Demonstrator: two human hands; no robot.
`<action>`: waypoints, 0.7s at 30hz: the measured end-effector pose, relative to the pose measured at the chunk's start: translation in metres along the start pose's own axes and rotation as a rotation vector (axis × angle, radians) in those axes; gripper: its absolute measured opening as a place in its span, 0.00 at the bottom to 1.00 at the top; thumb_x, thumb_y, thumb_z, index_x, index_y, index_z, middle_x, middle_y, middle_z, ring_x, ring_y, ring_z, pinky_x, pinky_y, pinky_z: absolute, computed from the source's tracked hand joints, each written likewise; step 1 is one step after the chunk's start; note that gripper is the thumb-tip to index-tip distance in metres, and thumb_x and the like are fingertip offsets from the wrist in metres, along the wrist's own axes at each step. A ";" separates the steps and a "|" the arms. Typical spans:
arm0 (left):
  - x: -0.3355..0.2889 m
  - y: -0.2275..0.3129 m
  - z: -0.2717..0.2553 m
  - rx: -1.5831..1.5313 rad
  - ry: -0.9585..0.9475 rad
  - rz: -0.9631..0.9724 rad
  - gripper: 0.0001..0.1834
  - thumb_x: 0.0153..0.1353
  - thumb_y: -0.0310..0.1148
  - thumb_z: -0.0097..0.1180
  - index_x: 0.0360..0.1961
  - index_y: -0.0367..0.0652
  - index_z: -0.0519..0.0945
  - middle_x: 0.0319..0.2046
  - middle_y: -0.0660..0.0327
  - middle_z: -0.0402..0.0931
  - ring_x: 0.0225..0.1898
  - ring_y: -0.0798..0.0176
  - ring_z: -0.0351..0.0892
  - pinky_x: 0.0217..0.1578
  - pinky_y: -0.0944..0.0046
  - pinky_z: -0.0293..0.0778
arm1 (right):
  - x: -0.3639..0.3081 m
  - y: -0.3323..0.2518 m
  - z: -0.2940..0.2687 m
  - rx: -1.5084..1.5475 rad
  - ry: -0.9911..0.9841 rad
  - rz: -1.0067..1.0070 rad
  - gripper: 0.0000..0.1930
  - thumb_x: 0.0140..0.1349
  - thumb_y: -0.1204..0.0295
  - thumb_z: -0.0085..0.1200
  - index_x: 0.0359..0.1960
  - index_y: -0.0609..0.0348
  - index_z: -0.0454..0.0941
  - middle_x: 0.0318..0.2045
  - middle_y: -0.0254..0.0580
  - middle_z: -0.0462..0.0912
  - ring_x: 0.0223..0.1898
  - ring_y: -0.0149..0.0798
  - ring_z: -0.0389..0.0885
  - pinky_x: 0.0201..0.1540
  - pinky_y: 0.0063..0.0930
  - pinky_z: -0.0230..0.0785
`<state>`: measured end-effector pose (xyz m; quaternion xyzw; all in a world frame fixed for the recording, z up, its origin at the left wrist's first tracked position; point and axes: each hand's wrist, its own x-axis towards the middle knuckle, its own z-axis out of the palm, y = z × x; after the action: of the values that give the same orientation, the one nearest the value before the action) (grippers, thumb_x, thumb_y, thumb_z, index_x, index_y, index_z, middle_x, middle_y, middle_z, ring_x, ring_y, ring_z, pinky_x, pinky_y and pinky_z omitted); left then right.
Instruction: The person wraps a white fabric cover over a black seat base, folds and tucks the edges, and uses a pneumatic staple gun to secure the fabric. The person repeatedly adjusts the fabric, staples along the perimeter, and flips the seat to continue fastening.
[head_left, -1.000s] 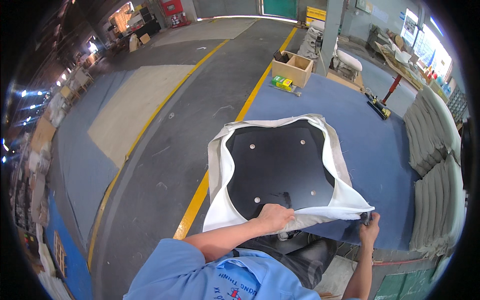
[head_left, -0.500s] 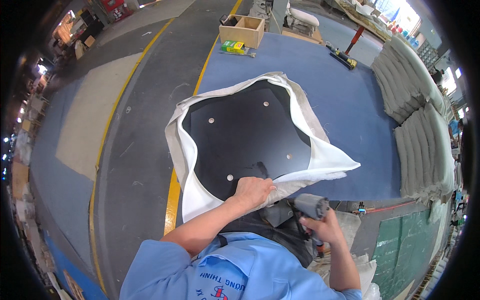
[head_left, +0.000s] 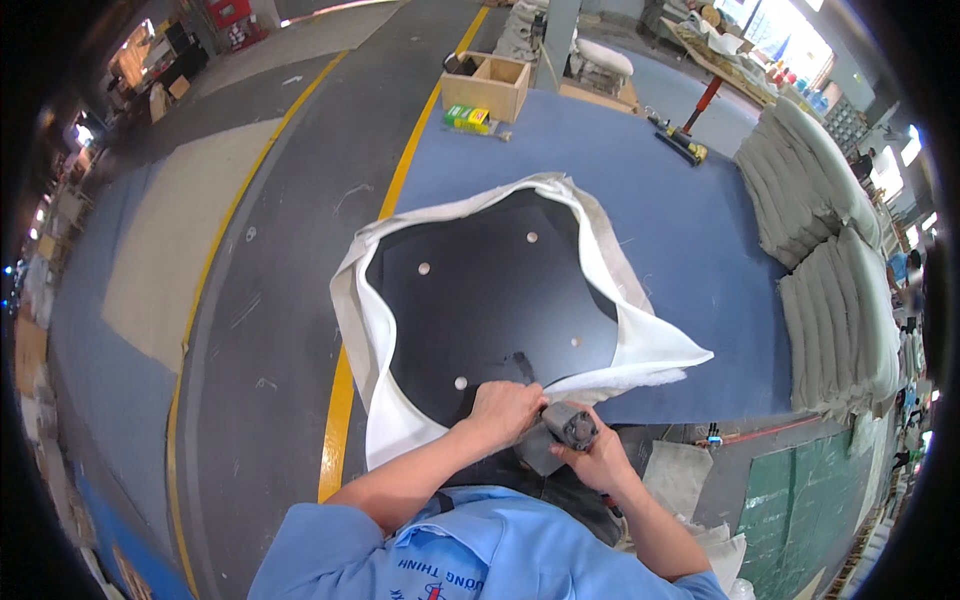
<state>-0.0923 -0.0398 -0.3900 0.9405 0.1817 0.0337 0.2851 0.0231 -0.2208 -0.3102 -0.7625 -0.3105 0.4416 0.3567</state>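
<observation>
A black seat board [head_left: 490,300] with several round holes lies on the blue tabletop, ringed by white padding [head_left: 655,348] and beige fabric [head_left: 352,292]. My left hand [head_left: 505,410] is closed at the board's near edge, pinching the fabric edge there. My right hand [head_left: 603,458] grips a grey staple gun [head_left: 570,426], its head close beside my left fingers at that edge. The gun's nose is hidden, so I cannot tell whether it touches the fabric.
On the blue table [head_left: 710,290], a wooden box [head_left: 487,88], a green-yellow carton [head_left: 467,119] and another tool [head_left: 680,142] lie toward the back. Stacked padded cushions [head_left: 840,320] stand at the right. A yellow line [head_left: 340,420] runs along the floor on the left.
My right hand has brought the staple gun left, from beside my body to the board's near edge. The left hand keeps its pinch on the fabric. The whole view has shifted slightly.
</observation>
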 end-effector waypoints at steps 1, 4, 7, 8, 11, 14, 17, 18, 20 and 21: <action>0.000 0.001 -0.001 -0.003 -0.013 -0.012 0.20 0.78 0.51 0.50 0.35 0.49 0.84 0.26 0.54 0.85 0.32 0.43 0.88 0.32 0.41 0.79 | -0.001 0.001 0.000 0.011 -0.004 0.005 0.34 0.64 0.75 0.73 0.71 0.56 0.71 0.55 0.43 0.88 0.57 0.33 0.83 0.63 0.32 0.74; 0.001 0.002 -0.005 -0.030 -0.029 -0.031 0.19 0.76 0.50 0.53 0.36 0.49 0.84 0.26 0.54 0.85 0.32 0.42 0.88 0.33 0.41 0.79 | -0.004 -0.002 -0.002 0.008 0.012 0.013 0.35 0.63 0.76 0.73 0.72 0.55 0.71 0.56 0.43 0.88 0.57 0.32 0.83 0.63 0.32 0.75; 0.001 0.001 -0.009 -0.038 -0.020 -0.036 0.18 0.74 0.50 0.57 0.35 0.47 0.83 0.27 0.53 0.85 0.32 0.41 0.87 0.33 0.41 0.78 | -0.017 0.011 -0.013 0.074 0.072 -0.035 0.40 0.60 0.76 0.76 0.74 0.52 0.72 0.59 0.49 0.86 0.58 0.44 0.87 0.63 0.35 0.77; -0.001 -0.002 -0.011 -0.118 -0.035 -0.079 0.17 0.74 0.49 0.58 0.36 0.47 0.82 0.27 0.53 0.85 0.33 0.41 0.87 0.34 0.42 0.79 | -0.021 0.018 -0.021 0.029 0.139 -0.085 0.40 0.58 0.76 0.76 0.73 0.53 0.73 0.59 0.50 0.86 0.58 0.45 0.86 0.64 0.36 0.77; -0.007 -0.014 -0.042 -0.289 -0.052 -0.215 0.14 0.71 0.46 0.64 0.43 0.47 0.82 0.28 0.54 0.86 0.33 0.47 0.89 0.36 0.49 0.80 | -0.026 0.061 -0.068 -0.059 0.374 -0.180 0.40 0.53 0.78 0.78 0.70 0.56 0.76 0.60 0.52 0.84 0.60 0.49 0.85 0.64 0.38 0.77; -0.024 -0.038 -0.093 -0.439 0.156 -0.467 0.14 0.69 0.43 0.67 0.49 0.47 0.82 0.32 0.56 0.88 0.35 0.52 0.90 0.39 0.52 0.82 | -0.025 0.081 -0.128 -0.278 0.651 -0.169 0.41 0.50 0.81 0.76 0.69 0.56 0.76 0.60 0.56 0.82 0.61 0.55 0.83 0.64 0.43 0.77; -0.043 -0.099 -0.119 -0.313 0.544 -0.596 0.10 0.71 0.38 0.65 0.47 0.46 0.82 0.28 0.56 0.86 0.32 0.52 0.88 0.36 0.52 0.80 | -0.011 0.102 -0.177 -0.518 0.828 0.016 0.42 0.53 0.81 0.71 0.73 0.52 0.71 0.62 0.57 0.77 0.60 0.63 0.82 0.62 0.50 0.77; -0.054 -0.126 -0.121 -0.241 0.747 -0.551 0.09 0.71 0.36 0.65 0.48 0.47 0.82 0.26 0.57 0.85 0.30 0.51 0.87 0.35 0.50 0.79 | 0.001 0.107 -0.192 -0.558 0.862 0.058 0.42 0.54 0.81 0.70 0.73 0.51 0.70 0.63 0.57 0.75 0.60 0.64 0.82 0.62 0.51 0.77; -0.065 -0.157 -0.131 -0.177 0.825 -0.764 0.12 0.70 0.35 0.66 0.51 0.44 0.81 0.37 0.54 0.85 0.36 0.50 0.85 0.41 0.51 0.79 | 0.026 0.116 -0.211 -0.618 0.892 0.138 0.42 0.56 0.81 0.69 0.74 0.50 0.68 0.65 0.57 0.72 0.60 0.66 0.81 0.62 0.53 0.77; -0.070 -0.173 -0.130 -0.127 0.850 -0.844 0.14 0.70 0.36 0.66 0.52 0.43 0.81 0.41 0.52 0.86 0.41 0.48 0.86 0.43 0.50 0.80 | 0.037 0.120 -0.219 -0.634 0.886 0.168 0.42 0.56 0.81 0.68 0.74 0.49 0.67 0.66 0.57 0.71 0.60 0.67 0.81 0.62 0.53 0.77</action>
<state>-0.2351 0.1365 -0.3730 0.6723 0.6349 0.3017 0.2320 0.2534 -0.3169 -0.3477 -0.9676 -0.1867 -0.0101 0.1696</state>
